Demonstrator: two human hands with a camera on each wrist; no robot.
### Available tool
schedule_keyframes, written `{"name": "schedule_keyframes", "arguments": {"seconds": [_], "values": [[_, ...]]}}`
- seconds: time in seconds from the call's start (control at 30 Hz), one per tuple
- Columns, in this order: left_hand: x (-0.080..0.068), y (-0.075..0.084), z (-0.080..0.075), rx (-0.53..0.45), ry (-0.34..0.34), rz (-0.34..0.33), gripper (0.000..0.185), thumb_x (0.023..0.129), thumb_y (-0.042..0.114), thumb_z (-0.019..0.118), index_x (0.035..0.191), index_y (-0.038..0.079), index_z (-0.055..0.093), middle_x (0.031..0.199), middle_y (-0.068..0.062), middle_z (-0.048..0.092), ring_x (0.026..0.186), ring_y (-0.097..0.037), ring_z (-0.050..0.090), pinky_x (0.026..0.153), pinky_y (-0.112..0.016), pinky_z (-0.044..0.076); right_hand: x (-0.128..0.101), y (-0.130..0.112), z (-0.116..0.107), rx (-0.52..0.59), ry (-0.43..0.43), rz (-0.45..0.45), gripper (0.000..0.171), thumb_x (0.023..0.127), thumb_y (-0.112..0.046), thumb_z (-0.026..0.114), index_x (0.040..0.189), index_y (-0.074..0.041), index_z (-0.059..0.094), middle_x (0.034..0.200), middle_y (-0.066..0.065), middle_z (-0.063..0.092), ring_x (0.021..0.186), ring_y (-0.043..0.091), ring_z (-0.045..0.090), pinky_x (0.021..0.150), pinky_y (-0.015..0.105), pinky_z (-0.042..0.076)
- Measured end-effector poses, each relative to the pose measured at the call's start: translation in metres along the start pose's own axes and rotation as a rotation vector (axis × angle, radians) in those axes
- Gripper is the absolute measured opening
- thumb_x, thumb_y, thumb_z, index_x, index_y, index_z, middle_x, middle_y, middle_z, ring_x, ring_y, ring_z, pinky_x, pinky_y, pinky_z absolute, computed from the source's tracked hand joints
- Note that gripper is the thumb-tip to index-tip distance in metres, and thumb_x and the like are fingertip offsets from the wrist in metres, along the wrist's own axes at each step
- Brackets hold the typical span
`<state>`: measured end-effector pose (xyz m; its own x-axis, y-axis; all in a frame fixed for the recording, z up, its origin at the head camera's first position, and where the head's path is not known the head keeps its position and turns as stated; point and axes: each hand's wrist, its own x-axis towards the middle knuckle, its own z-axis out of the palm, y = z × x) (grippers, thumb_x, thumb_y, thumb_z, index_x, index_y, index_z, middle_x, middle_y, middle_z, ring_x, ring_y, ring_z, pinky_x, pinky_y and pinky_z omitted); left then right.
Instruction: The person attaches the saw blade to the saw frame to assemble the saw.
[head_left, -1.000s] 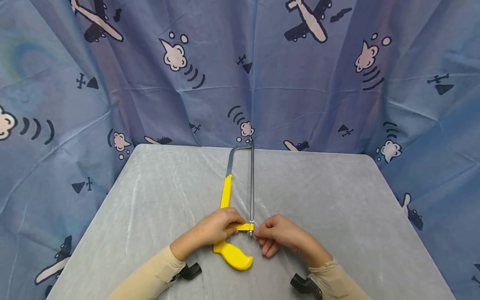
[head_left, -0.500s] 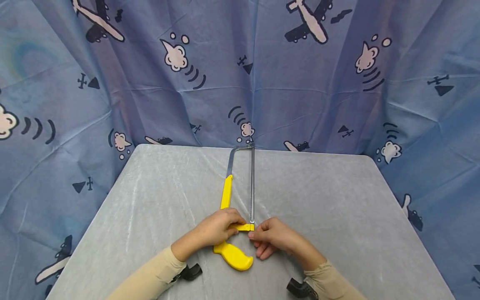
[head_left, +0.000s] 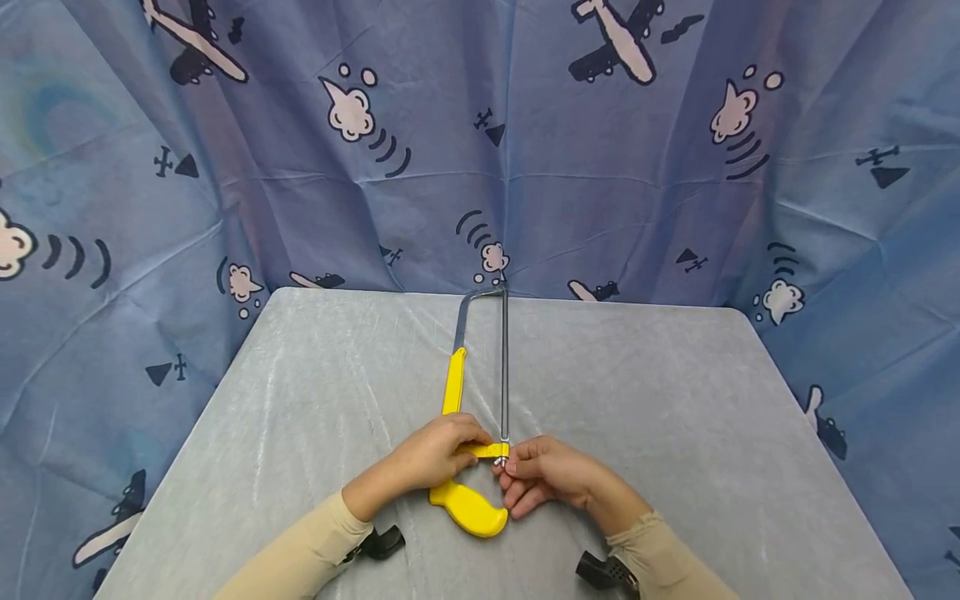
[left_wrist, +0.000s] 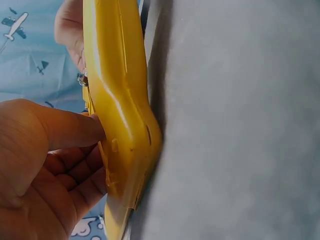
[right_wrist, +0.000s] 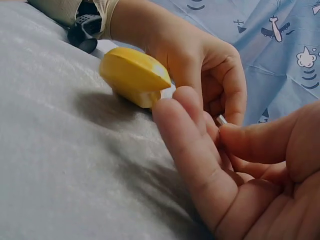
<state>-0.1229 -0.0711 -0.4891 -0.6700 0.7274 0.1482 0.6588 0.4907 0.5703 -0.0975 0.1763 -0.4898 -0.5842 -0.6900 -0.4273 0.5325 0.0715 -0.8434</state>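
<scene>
A hacksaw [head_left: 480,400] is lying flat on the grey table [head_left: 675,433], near the middle of its front half, directly ahead of both hands. The yellow handle [head_left: 468,508] is pointing back toward the person, and the metal frame end [head_left: 483,293] is reaching to the table's far edge, by the blue curtain [head_left: 480,150]. The long axis is running from near to far, almost straight away from the person, with the blade [head_left: 504,367] on the right side of the frame.

The saw is being held down by the left hand [head_left: 435,454], whose fingers are curled over the yellow crosspiece just above the handle; in the left wrist view the thumb is being pressed against the handle's side [left_wrist: 122,125]. A small metal fitting [head_left: 501,459] at the blade's near end is being pinched by the right hand [head_left: 547,475] between thumb and fingertips; in the right wrist view a sliver of metal [right_wrist: 221,119] is showing at that pinch. The two hands are nearly touching at the blade's near end.
</scene>
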Motion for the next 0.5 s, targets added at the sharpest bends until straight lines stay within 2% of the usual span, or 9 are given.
{"name": "schedule_keyframes", "arguments": {"seconds": [0.3, 0.5], "values": [[0.0005, 0.0004, -0.0026, -0.036, 0.017, -0.006, 0.026, 0.089, 0.002, 0.075, 0.114, 0.010, 0.075, 0.106, 0.002, 0.071, 0.100, -0.011, 0.063, 0.093, -0.027, 0.052, -0.0017, -0.0016, -0.0067, 0.057, -0.088, -0.016, 0.035, 0.107, -0.010, 0.045, 0.128, 0.017, 0.053, 0.096, 0.004, 0.069, 0.082, 0.016, 0.073, 0.077, 0.039, 0.063], [0.0005, 0.0010, 0.0000, -0.030, 0.014, -0.018, 0.026, 0.091, 0.004, 0.074, 0.116, 0.011, 0.075, 0.108, 0.003, 0.071, 0.102, -0.011, 0.063, 0.096, -0.028, 0.052, -0.0007, 0.0003, -0.0055, 0.077, -0.088, -0.014, 0.023, 0.107, -0.005, 0.042, 0.120, 0.009, 0.055, 0.097, 0.005, 0.066, 0.082, 0.017, 0.072, 0.076, 0.037, 0.063]]}}
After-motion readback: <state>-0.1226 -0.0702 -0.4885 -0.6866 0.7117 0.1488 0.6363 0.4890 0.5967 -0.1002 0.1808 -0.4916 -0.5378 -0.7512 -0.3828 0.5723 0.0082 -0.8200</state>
